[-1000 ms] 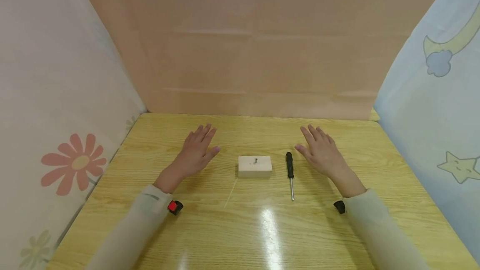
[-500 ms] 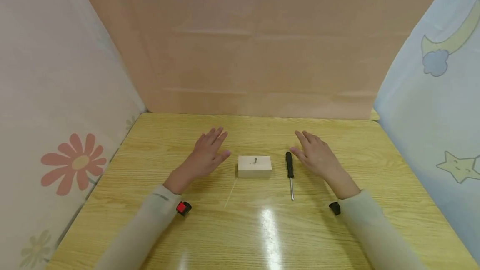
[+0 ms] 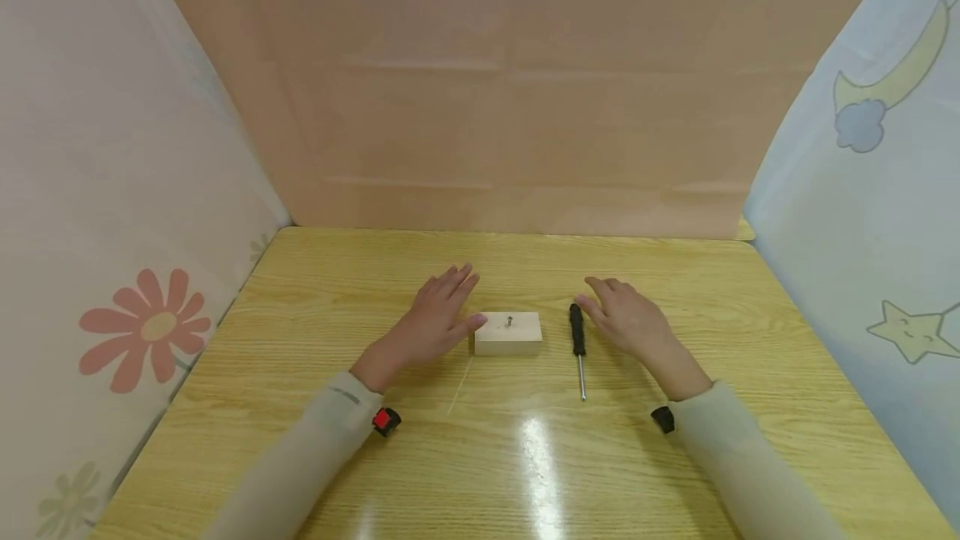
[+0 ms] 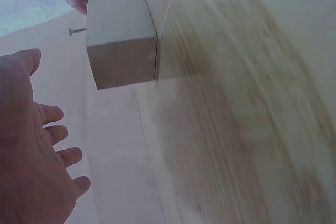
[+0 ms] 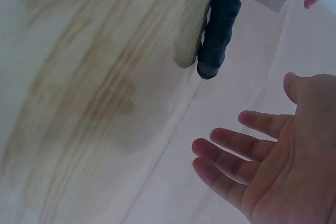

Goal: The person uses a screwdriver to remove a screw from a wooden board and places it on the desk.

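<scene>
A pale wooden block lies on the table in the head view. From its top a small screw sticks up, its head well clear of the wood. Just left of the block is my left hand, fingers spread and holding nothing; the left wrist view shows its thumb apart from the wood. A screwdriver with a black handle and metal shaft lies right of the block, its tip toward me. Over to its right hovers my right hand, thumb near the handle's end, fingers relaxed and holding nothing.
The wood-grain table ends at a brown backdrop. Patterned cloths hang at both sides, with a flower on the left one and a star on the right one.
Both hands have moved inward, the left toward the block and the right toward the screwdriver, and slightly nearer to me. The block and screwdriver stay in place on the table.
</scene>
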A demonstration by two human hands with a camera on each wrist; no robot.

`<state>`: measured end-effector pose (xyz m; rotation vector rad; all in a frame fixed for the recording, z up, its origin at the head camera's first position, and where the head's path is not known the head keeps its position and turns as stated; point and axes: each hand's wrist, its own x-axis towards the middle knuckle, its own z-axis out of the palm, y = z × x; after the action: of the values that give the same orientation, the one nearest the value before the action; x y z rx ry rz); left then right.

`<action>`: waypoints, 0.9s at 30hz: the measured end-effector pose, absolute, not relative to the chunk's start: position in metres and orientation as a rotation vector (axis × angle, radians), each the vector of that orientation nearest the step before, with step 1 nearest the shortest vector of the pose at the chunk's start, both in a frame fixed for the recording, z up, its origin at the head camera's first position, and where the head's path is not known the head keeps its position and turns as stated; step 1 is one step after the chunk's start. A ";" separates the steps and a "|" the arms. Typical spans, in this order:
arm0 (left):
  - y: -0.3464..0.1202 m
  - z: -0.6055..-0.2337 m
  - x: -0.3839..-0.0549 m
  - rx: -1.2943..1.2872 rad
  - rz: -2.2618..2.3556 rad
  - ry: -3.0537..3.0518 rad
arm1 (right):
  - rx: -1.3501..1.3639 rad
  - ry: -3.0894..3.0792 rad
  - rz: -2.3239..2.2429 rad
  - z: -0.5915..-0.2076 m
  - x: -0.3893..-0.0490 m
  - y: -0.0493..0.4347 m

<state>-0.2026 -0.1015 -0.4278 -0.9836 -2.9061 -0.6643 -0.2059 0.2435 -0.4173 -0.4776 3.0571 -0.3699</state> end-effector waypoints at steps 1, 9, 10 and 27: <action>-0.099 -0.428 -0.202 -0.992 -0.667 -2.907 | -0.463 3.050 -0.370 -0.417 -0.206 0.243; -0.087 -0.428 -0.200 -1.039 -0.611 -2.937 | -0.382 3.009 -0.376 -0.417 -0.204 0.238; -0.086 -0.428 -0.200 -1.043 -0.609 -2.942 | -0.377 3.001 -0.375 -0.418 -0.203 0.237; -0.070 -0.433 -0.196 -1.099 -0.596 -2.972 | -0.343 2.970 -0.326 -0.419 -0.202 0.227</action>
<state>-0.1961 -0.0701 -0.4333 -1.0994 -2.9723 -0.5958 -0.2025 0.2265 -0.4185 -0.3429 2.9701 -0.3259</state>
